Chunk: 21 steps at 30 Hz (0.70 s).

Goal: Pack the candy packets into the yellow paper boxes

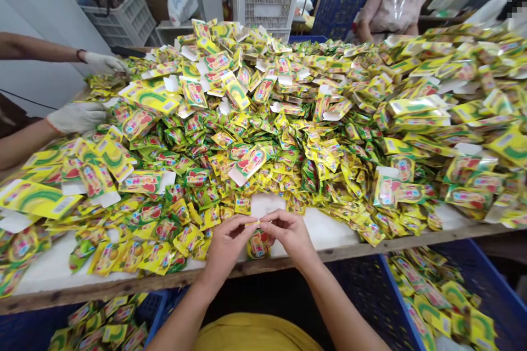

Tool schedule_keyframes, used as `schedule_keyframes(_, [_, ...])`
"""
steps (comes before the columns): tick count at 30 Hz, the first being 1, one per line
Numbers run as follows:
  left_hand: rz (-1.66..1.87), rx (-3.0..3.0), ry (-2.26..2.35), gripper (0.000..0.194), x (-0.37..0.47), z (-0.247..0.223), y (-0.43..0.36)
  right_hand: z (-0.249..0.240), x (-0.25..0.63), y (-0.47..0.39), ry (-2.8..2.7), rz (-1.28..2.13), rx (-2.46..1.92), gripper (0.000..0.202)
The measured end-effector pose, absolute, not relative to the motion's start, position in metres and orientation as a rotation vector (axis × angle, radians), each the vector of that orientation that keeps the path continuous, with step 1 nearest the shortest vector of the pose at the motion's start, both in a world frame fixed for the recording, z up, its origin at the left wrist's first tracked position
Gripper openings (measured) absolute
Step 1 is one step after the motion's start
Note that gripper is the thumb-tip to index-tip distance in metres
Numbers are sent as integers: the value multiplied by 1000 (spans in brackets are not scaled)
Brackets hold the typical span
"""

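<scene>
At the near edge of the table, a small printed carton [258, 247] stands roughly upright between my hands. My left hand [228, 242] pinches the carton's top edge with thumb and forefinger. From the other side, my right hand [292, 235] grips the same top edge, its fingertips meeting the left ones. Fingers cover part of the top, so I cannot tell how far the flap is closed. Just beyond lies a heap of small yellow and green sachets [284, 167]. On that heap rests another carton [251, 163] with a white flap sticking out.
Many cartons [234, 90] are piled across the back and right. At the left, a co-worker's gloved hands [78, 117] reach into the heap. Another person [393, 8] sits behind it. Blue crates [489, 285] with filled cartons stand below the wooden table edge [346, 251].
</scene>
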<state>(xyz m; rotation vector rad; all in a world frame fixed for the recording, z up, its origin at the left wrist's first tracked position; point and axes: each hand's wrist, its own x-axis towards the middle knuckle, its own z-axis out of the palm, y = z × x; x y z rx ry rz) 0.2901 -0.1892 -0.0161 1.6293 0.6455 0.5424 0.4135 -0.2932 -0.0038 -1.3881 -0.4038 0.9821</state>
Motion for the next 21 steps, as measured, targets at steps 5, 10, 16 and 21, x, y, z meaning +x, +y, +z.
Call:
schedule_keyframes(5, [747, 1842, 491, 14, 283, -24, -189, -14, 413, -303, -533, 909, -1381, 23])
schedule_keyframes(10, [805, 1987, 382, 23, 277, -31, -192, -17, 406, -314, -832, 643, -1456, 7])
schedule_keyframes(16, [803, 2037, 395, 37, 272, -39, -192, -19, 396, -316, -879, 423, -1477, 9])
schedule_keyframes(21, [725, 1985, 374, 26, 272, -43, -190, -23, 388, -315, -878, 377, -1476, 7])
